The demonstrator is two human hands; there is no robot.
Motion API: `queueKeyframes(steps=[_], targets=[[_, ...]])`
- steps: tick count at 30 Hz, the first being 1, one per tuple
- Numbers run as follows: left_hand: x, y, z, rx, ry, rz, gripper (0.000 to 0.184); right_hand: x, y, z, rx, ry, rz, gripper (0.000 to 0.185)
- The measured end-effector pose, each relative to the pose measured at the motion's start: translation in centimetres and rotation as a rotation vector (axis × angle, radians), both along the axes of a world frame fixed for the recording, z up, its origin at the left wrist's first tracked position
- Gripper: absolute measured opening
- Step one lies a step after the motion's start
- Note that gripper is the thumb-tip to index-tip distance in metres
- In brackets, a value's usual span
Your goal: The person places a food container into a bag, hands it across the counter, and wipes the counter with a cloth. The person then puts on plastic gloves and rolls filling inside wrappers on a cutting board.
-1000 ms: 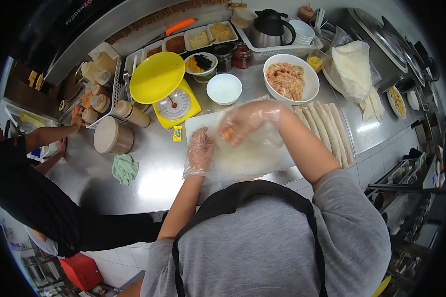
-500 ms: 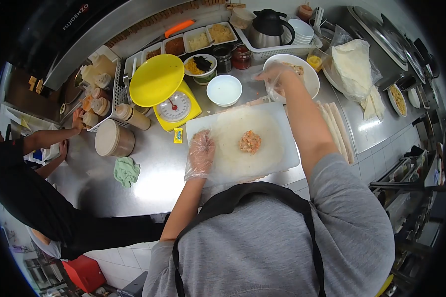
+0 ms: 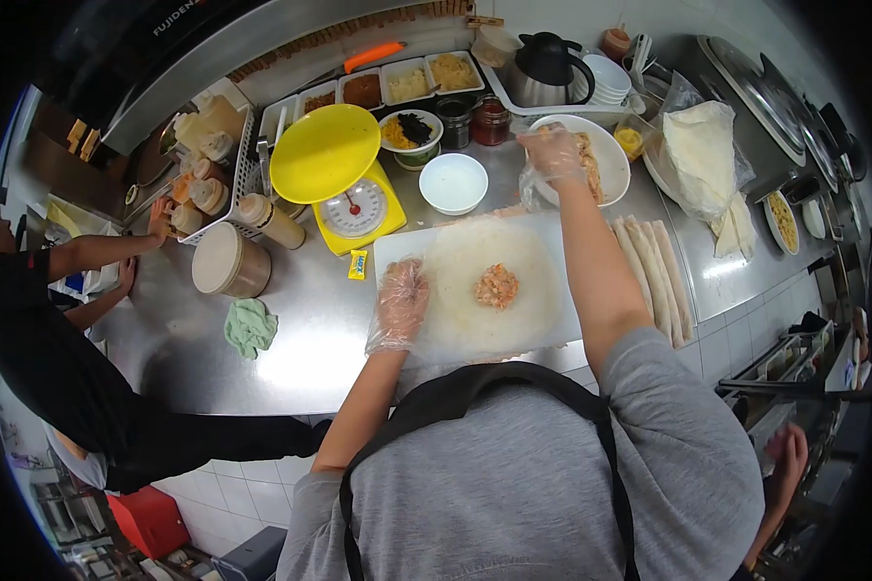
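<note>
My left hand (image 3: 402,298), in a clear plastic glove, lies palm down with its fingers stretched forward on the left side of a white cutting board (image 3: 549,242). Beside it a thin round pale wrapper (image 3: 452,315) is spread out, with a small mound of pinkish minced filling (image 3: 496,287) near its middle. My right hand (image 3: 554,155), gloved too, is over the left part of a white bowl (image 3: 612,160) of similar filling. Its fingers are curled, and whatever they hold is hidden.
A yellow kitchen scale (image 3: 354,208), a small white bowl (image 3: 453,184) and a lidded tub (image 3: 231,259) stand left of and behind the board. Rolled pale wraps (image 3: 654,281) lie right. A co-worker's hands (image 3: 162,221) rest at far left; another person's hand (image 3: 790,453) shows at lower right.
My right hand has curled in more over the bowl. The camera view has shifted slightly. Another person's hand has come into view at lower right. My left hand stays on the board.
</note>
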State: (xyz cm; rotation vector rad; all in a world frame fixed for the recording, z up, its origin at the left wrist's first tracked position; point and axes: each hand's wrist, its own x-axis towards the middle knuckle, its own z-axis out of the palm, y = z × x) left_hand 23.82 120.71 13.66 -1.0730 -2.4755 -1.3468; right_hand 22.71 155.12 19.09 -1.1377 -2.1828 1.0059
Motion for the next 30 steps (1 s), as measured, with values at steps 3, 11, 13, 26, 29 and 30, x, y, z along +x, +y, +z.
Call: queueKeyframes(steps=[3,11,13,26,29,30], targets=[[0.0,0.1,0.3,-0.023,-0.067,0.003,0.027,0.0,0.2,0.0,-0.149,0.466,-0.016,0.058],[0.1,0.0,0.9,-0.05,-0.103,-0.032,0.03,-5.1,-12.2,13.1,0.209,0.282,0.787,0.065],[0.0,0.0,0.9,-0.059,-0.086,-0.017,0.03,-7.6,-14.8,13.6,0.356,0.225,1.012,0.067],[-0.4,0.1,-0.5,-0.033,-0.086,-0.003,0.028,-12.2,-19.1,14.3,0.244,0.382,1.31,0.05],[-0.2,0.3,0.5,-0.063,-0.078,0.01,0.03,-11.4,-17.7,13.5,-0.138,0.558,1.084,0.052],[0.1,0.2,0.9,-0.066,-0.08,0.009,0.03,-10.9,-17.4,13.4,-0.36,0.586,0.957,0.054]])
